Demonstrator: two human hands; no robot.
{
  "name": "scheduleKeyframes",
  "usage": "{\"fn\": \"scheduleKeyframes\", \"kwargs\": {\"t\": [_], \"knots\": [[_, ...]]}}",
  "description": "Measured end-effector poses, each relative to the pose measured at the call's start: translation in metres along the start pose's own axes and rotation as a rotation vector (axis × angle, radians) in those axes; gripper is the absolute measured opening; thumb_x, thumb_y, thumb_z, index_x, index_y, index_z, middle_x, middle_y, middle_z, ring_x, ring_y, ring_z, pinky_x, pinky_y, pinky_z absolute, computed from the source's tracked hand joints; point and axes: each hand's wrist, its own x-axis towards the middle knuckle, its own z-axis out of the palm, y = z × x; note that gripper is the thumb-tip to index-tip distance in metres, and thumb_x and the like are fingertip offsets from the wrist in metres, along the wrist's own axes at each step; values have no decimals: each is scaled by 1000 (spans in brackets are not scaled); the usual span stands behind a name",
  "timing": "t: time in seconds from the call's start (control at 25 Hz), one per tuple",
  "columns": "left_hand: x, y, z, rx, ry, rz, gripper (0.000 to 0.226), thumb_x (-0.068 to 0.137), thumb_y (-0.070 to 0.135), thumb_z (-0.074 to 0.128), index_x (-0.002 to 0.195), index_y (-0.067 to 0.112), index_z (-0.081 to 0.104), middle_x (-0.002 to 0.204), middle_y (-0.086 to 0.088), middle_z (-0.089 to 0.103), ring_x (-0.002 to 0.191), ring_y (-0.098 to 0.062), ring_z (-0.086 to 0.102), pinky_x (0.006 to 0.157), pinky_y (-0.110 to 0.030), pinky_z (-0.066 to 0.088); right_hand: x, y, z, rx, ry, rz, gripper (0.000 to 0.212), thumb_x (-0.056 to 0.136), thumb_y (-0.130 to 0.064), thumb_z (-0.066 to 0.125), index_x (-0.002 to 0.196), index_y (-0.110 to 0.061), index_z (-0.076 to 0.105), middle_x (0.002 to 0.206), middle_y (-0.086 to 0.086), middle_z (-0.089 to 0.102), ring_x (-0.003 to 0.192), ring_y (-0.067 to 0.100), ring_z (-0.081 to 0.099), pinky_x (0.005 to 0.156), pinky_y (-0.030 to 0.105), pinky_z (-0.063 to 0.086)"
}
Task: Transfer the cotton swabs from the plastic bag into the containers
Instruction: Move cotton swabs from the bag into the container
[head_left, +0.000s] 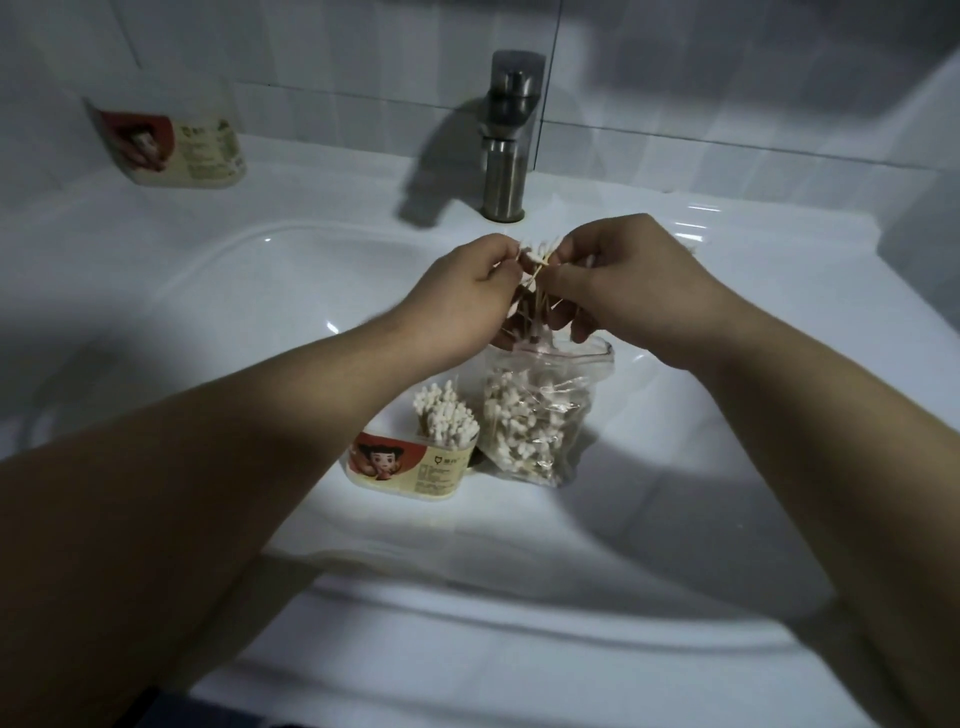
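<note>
Both forearms reach toward twelve o'clock; left hand (467, 291) and right hand (623, 280) pinch a cotton swab bunch (535, 291) above the plastic bag (540, 415). At its nine o'clock, touching, stands a swab-filled container (415, 467) in the sink (260, 291).

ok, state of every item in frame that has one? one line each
left hand: closed on a bunch of swabs above the bag
right hand: closed on the same bunch
swab bunch: held over the bag's mouth
plastic bag: open at top, upright in the sink, still well filled
near container: open, upright, swabs standing in it
far container: on the sink ledge, contents unclear
faucet: no water running
</note>
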Motion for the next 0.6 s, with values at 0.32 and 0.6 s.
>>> {"fn": "scheduleKeyframes", "kwargs": {"t": [0.32, 0.6], "knots": [[0, 2, 8, -287, -115, -137, 26, 108, 14, 41, 98, 12, 65, 97, -18, 70, 96, -37, 72, 97, -56, 55, 1, 3, 3, 183, 16, 28, 8, 90, -2, 73, 87, 5, 70, 59, 12, 70, 54, 24, 71, 58, 33, 62], [2, -2, 3, -248, -108, -93, 28, 109, 10, 41, 110, 1, 67, 93, -13, 71, 73, -15, 68, 75, -34, 56, 3, 2, -2, 191, 84, 15, 6, 89, -3, 73, 87, 1, 77, 69, 17, 73, 61, 24, 70, 62, 31, 60]]}}
